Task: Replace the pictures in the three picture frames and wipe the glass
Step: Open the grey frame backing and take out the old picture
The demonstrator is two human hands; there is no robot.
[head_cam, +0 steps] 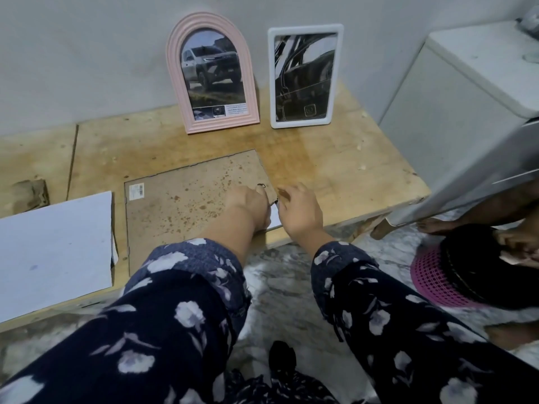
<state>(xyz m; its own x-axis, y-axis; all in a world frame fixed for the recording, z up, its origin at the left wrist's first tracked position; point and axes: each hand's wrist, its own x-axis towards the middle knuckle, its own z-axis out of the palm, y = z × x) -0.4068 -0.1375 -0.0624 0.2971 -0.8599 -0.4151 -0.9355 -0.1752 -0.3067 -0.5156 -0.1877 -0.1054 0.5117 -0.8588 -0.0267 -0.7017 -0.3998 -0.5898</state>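
A large picture frame lies face down on the wooden table, its spotted brown backing board facing up. My left hand rests fisted on the board's right part, near a small metal hanger. My right hand sits at the board's right edge, fingers bent over a clip there. A pink arched frame with a truck picture leans on the wall. Beside it stands a white rectangular frame with a dark picture.
White sheets lie on the table's left part. A white appliance stands to the right. A pink basket and another person's feet are on the marble floor at right. The table's front edge runs under my wrists.
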